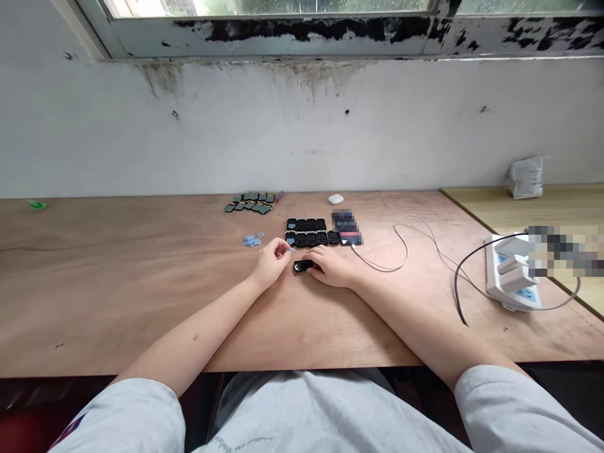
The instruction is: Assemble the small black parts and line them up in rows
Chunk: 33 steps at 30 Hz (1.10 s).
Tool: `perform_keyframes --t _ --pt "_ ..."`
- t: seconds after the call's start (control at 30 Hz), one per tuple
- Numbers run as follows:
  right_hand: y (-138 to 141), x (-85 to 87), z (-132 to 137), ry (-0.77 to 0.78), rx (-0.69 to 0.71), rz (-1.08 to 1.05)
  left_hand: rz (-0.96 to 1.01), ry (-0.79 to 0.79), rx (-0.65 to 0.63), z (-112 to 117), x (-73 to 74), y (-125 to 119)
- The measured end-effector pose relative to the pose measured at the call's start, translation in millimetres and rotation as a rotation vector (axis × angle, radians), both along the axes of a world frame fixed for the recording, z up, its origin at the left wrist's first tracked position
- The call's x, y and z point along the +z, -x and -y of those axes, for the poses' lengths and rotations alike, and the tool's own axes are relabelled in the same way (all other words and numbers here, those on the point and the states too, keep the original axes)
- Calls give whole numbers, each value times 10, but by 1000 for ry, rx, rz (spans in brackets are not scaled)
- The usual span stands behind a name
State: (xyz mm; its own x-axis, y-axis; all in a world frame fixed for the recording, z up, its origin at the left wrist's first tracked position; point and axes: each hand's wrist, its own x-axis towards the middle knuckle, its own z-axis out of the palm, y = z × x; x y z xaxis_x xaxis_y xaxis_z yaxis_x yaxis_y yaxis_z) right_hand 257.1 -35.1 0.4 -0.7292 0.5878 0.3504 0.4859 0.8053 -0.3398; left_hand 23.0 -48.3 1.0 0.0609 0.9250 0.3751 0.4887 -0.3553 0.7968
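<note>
My right hand [331, 266] rests its fingers on a small black plastic part [302, 266], gripping it on the wooden tabletop. My left hand [271, 264] sits just left of that part, its fingertips pinched together beside a tiny blue piece [292, 249]. Whether they hold the piece is hard to make out. Just ahead of my hands lie two rows of black plastic frames [306, 231], some with blue bits in them. A loose cluster of small blue pads [253, 240] lies left of the rows. Further back are several grey-green rectangular tiles [250, 203].
A white rounded case [335, 199] and a pixelated stack [346, 228] stand near the back edge, by a thin white cable [401, 245]. On the right are a white power strip [512, 274] and a black cable [460, 283]. A wall rises behind the table.
</note>
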Motion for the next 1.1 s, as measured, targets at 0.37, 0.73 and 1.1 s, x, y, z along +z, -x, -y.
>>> perform_keyframes --t 0.37,0.73,1.1 --pt "0 -8 -7 54 -25 -34 -51 119 -61 47 -72 -183" --pt "-9 -13 -26 43 -21 -26 -261 89 69 174 41 -227" --pt "-6 -31 -36 28 -19 -33 -388 -38 -41 123 -11 -130"
